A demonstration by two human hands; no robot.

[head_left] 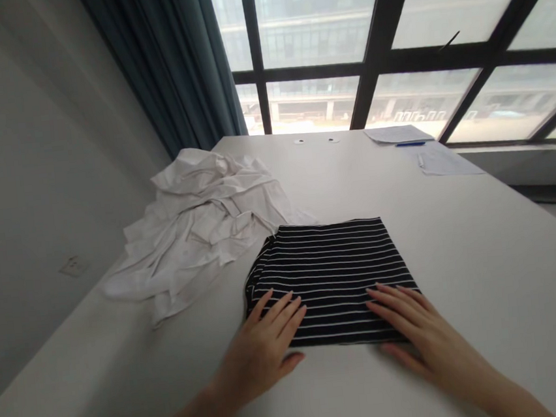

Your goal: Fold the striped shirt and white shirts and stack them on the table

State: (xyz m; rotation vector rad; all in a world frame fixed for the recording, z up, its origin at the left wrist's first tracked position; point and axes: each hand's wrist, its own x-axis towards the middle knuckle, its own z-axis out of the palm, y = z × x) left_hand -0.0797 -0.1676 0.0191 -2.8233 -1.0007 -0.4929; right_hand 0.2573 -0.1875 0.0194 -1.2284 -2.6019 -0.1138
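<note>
A folded black garment with thin white stripes (331, 275) lies flat on the white table (485, 267), near its front. My left hand (264, 344) rests on the garment's left front corner, fingers spread and flat on the cloth. My right hand (411, 320) lies the same way on its right front corner, fingertips on the stripes. Neither hand closes on the cloth. A crumpled white cloth garment (196, 226) sits in a loose heap to the left, apart from both hands and touching the striped fold's back left corner or nearly so.
Papers (445, 159) and a blue pen (409, 144) lie at the table's far right. Two small round grommets (315, 140) are set in the far end. A grey wall runs along the left side, and a large window with a dark curtain stands beyond.
</note>
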